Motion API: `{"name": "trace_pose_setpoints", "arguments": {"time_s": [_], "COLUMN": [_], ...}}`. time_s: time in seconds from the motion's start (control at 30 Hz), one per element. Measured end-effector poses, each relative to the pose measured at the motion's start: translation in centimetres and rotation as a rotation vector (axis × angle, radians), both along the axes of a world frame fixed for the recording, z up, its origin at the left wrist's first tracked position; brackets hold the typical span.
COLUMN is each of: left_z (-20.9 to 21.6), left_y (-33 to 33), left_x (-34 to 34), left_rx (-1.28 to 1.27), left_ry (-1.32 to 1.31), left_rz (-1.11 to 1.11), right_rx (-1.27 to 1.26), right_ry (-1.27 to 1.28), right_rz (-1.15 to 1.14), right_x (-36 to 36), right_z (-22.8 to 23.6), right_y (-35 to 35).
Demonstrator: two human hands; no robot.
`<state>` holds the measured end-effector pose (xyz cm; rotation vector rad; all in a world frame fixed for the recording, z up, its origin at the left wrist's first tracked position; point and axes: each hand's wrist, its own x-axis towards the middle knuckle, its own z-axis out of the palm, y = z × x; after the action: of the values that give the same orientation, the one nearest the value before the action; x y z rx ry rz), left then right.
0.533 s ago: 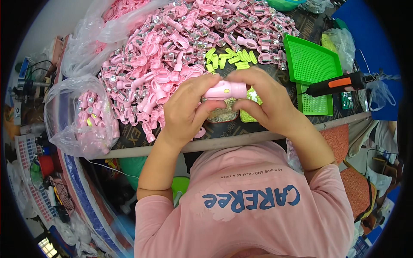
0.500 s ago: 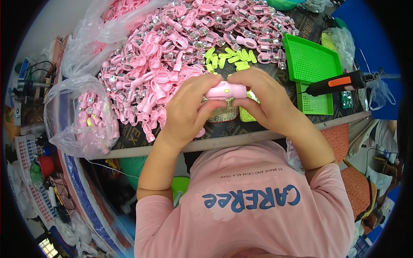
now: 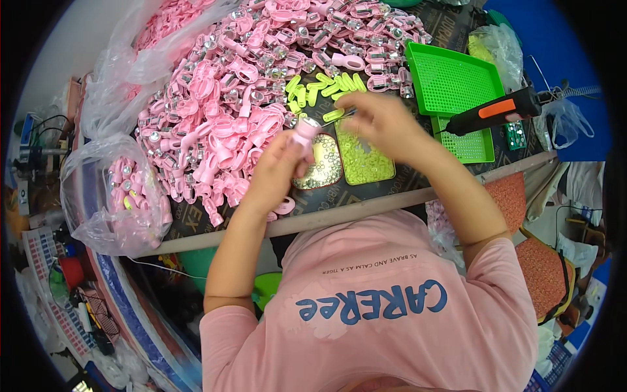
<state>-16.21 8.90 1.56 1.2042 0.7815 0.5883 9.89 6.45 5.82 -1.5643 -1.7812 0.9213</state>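
My left hand [image 3: 279, 171] is closed around a small pink flashlight body [image 3: 305, 132], held upright with its shiny round end on top. To its right, my right hand [image 3: 385, 125] is pinched, slightly blurred, on a thin dark tool [image 3: 338, 119] that points left toward the pink body. Which kind of tool it is cannot be made out. Below the hands stand a round-cornered tray of small clear and metallic parts [image 3: 324, 166] and a tray of tiny yellow-green parts [image 3: 369, 164]. Loose yellow-green oblong pieces [image 3: 312, 97] lie beyond the hands.
A large heap of pink flashlight shells [image 3: 222, 98] covers the left and far table. A clear bag of pink pieces [image 3: 121, 215] sits at the left edge. On the right are green perforated baskets [image 3: 450, 85] and a black-and-orange electric screwdriver [image 3: 499, 114] hanging over them.
My hands have parted: the left keeps the pink body and turns it upright, while the right has let go of it and now has the thin tool. The view has shifted slightly.
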Motion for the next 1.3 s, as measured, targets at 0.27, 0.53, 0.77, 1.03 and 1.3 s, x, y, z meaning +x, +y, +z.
{"name": "trace_pose_setpoints", "arguments": {"time_s": [0.27,0.53,0.77,1.03,1.3], "left_z": [-0.4,0.2,0.1,0.2,1.1], "left_y": [0.2,0.5,-0.4,-1.1,-1.7], "left_x": [1.6,0.6,2.1,2.6,2.7], "left_rx": [-0.642,-0.735,-0.728,-0.756,-0.703], "left_ry": [-0.776,-0.684,-0.619,-0.627,-0.642], "left_rz": [0.157,0.218,0.109,0.145,0.173], "right_rx": [0.336,-0.221,-0.162,-0.05,0.334], "right_ry": [-0.46,0.535,0.461,0.407,0.325], "right_rz": [0.088,0.221,0.359,0.324,0.263], "right_x": [1.6,0.7,-0.8,-1.5,-2.1], "right_z": [-4.3,0.3,1.5,1.2,0.5], "right_y": [5.0,3.3,2.1,1.4,0.6]}}
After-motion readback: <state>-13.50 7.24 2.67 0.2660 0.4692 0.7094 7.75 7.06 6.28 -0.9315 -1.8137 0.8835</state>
